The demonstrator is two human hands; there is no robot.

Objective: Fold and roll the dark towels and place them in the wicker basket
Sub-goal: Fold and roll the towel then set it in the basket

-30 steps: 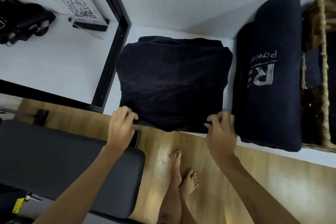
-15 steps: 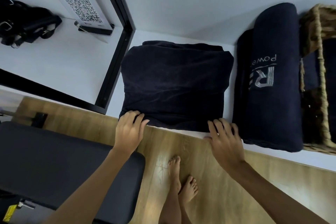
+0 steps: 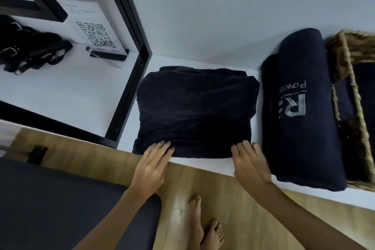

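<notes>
A dark navy towel lies folded into a thick square on the white shelf, its near edge at the shelf's front. My left hand rests flat, fingers spread, on the towel's near left corner. My right hand lies flat on the near right corner. Neither hand grips the cloth. To the right, a rolled dark towel with a grey printed logo lies against the wicker basket. More dark cloth shows inside the basket.
A black metal frame stands left of the towel. Behind it sit a QR-code sign and a black strapped bag. A dark padded bench is at lower left. My bare feet stand on wooden floor.
Both hands let go of the pinched near edge and now lie flat on it. The towel's front edge moved back onto the shelf.
</notes>
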